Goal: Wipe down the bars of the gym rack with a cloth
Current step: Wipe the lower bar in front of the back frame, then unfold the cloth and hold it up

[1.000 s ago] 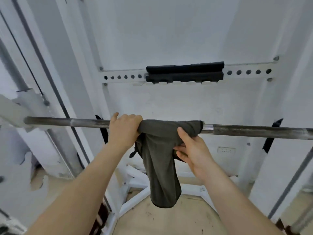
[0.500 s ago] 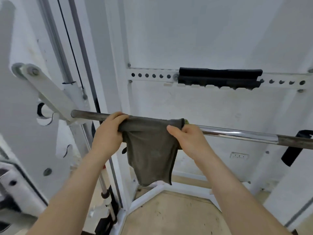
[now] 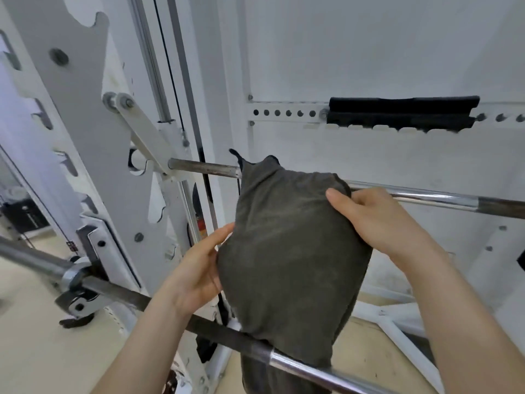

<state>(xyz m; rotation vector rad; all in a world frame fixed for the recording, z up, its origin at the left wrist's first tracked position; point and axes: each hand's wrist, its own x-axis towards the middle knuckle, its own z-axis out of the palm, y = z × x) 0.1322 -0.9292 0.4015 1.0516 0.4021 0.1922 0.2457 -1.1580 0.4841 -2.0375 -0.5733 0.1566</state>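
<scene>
A dark grey cloth hangs in the air between two steel bars of the white gym rack. My right hand grips its upper right edge, thumb on the front. My left hand holds the cloth's left edge, thumb in front and fingers hidden behind the fabric. The upper bar runs behind the cloth, from a white hook at left to the right edge. The lower bar crosses in front of me, and the cloth's lower end drapes behind it.
A white notched rack upright and guide rods stand at left. A perforated white crossbar with a black pad is fixed on the wall behind. White base struts lie on the tan floor below.
The cloth has come off the upper bar and is now held in the air toward me, above a nearer, lower bar. My left hand dropped from the bar to the cloth's side.
</scene>
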